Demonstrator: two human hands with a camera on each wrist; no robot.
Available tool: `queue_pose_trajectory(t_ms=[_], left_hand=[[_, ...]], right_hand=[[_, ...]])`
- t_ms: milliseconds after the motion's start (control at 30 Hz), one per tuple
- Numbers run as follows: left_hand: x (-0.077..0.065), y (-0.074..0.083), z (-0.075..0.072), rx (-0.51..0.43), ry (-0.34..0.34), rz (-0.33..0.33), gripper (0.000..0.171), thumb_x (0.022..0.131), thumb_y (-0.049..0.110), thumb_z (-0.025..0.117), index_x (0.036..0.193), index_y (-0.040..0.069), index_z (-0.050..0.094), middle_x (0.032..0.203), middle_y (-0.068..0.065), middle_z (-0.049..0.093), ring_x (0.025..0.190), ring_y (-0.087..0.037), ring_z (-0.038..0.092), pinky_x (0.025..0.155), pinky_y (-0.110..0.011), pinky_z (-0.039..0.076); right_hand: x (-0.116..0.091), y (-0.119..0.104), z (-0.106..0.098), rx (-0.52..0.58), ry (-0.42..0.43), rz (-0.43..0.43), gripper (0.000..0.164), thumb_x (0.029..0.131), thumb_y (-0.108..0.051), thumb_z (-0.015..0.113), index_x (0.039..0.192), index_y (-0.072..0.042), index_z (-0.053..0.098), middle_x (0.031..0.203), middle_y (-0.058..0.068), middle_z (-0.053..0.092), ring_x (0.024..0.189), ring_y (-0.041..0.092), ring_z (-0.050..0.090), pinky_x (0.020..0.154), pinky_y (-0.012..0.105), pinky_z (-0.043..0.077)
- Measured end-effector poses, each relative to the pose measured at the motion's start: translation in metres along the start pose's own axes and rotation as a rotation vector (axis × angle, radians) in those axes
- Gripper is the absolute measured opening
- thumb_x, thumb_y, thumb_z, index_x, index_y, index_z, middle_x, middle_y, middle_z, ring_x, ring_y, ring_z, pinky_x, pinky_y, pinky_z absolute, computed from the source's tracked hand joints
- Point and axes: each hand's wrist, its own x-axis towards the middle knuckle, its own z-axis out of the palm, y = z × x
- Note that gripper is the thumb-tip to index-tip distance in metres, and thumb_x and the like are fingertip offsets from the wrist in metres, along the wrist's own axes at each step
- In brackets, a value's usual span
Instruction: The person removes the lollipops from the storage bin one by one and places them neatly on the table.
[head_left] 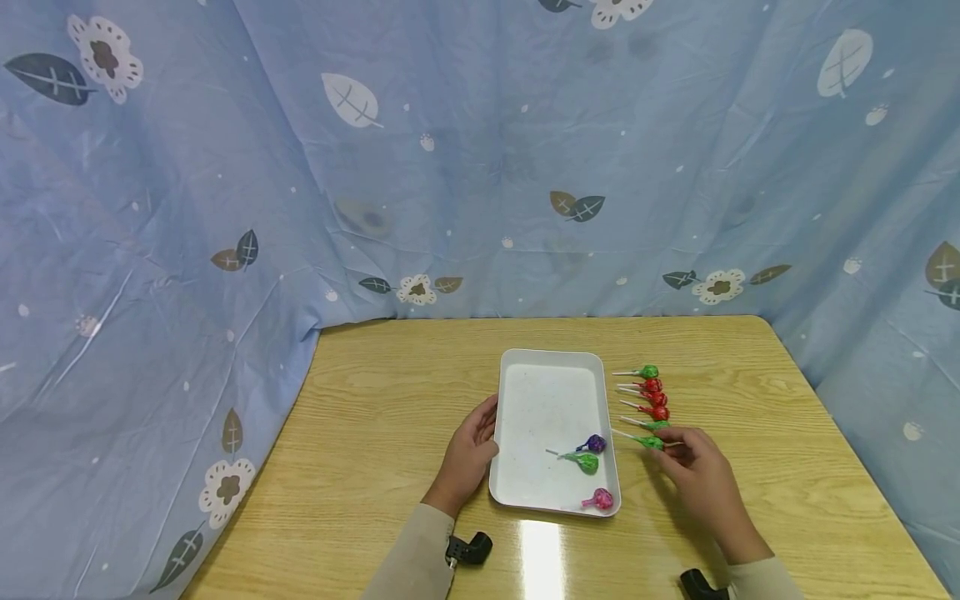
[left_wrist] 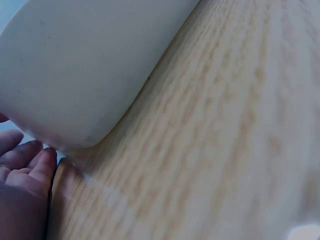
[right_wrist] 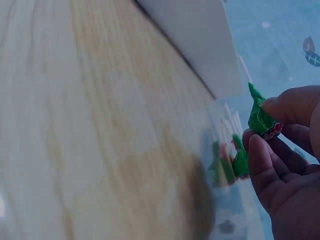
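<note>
Near the middle of the table lies a white tray (head_left: 551, 392), with my left hand (head_left: 470, 454) resting against its left wall. In the left wrist view, the fingers (left_wrist: 42, 162) touch the tray's outer side low down. Between thumb and fingers, my right hand (head_left: 697, 475) pinches the wrapped head of a green lollipop (right_wrist: 260, 117), its white stick pointing toward the tray. A column of red lollipops (head_left: 658, 412) and other green ones lies just beyond it. Inside the tray are a purple lollipop (head_left: 596, 443), a green lollipop (head_left: 587, 462) and a pink lollipop (head_left: 600, 499).
The wooden table (head_left: 390, 400) extends on both sides of the tray. A blue patterned curtain (head_left: 465, 167) hangs behind the table and along its sides. Each wrist bears a black camera mount, such as the left one (head_left: 471, 549).
</note>
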Motion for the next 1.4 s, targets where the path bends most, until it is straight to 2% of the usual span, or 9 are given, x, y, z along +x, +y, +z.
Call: queue_pose_trajectory(t_ms=[167, 500, 833, 1067, 1400], left_hand=[[0.001, 0.000, 0.001, 0.004, 0.004, -0.002, 0.079, 0.090, -0.014, 0.043, 0.167, -0.001, 0.036, 0.169, -0.019, 0.040, 0.154, -0.030, 0.041, 0.123, -0.036, 0.036], [0.000, -0.001, 0.000, -0.002, 0.006, -0.007, 0.079, 0.090, -0.015, 0.042, 0.167, -0.001, 0.035, 0.169, -0.020, 0.040, 0.154, -0.031, 0.040, 0.123, -0.036, 0.036], [0.001, -0.001, 0.000, 0.000, 0.004, 0.003, 0.079, 0.090, -0.015, 0.043, 0.167, -0.002, 0.036, 0.168, -0.020, 0.041, 0.154, -0.030, 0.041, 0.123, -0.037, 0.036], [0.001, 0.000, 0.001, 0.000, 0.007, 0.003, 0.079, 0.089, -0.014, 0.042, 0.167, -0.003, 0.035, 0.168, -0.021, 0.041, 0.154, -0.031, 0.041, 0.123, -0.036, 0.036], [0.001, 0.000, 0.001, 0.001, 0.005, 0.000, 0.078, 0.090, -0.013, 0.043, 0.167, -0.003, 0.036, 0.168, -0.022, 0.041, 0.154, -0.032, 0.041, 0.124, -0.038, 0.036]], right_hand=[[-0.002, 0.006, -0.003, -0.051, -0.001, 0.006, 0.025, 0.096, 0.003, 0.081, 0.119, 0.004, 0.073, 0.117, 0.017, 0.065, 0.092, 0.007, 0.064, 0.075, 0.011, 0.054], [0.000, 0.018, -0.008, -0.129, -0.035, 0.029, 0.025, 0.099, -0.002, 0.079, 0.122, 0.004, 0.074, 0.116, 0.018, 0.064, 0.095, 0.026, 0.067, 0.073, 0.017, 0.055], [0.006, 0.019, -0.012, -0.093, -0.090, 0.156, 0.042, 0.104, -0.009, 0.075, 0.138, 0.012, 0.060, 0.127, 0.028, 0.062, 0.107, 0.039, 0.067, 0.073, 0.017, 0.053], [0.007, 0.020, -0.013, -0.083, -0.091, 0.177, 0.043, 0.104, -0.010, 0.074, 0.138, 0.011, 0.059, 0.128, 0.029, 0.062, 0.107, 0.038, 0.066, 0.072, 0.019, 0.055], [0.004, 0.021, -0.013, -0.089, -0.042, 0.135, 0.037, 0.102, -0.010, 0.075, 0.132, 0.009, 0.064, 0.123, 0.024, 0.060, 0.101, 0.034, 0.065, 0.068, 0.021, 0.055]])
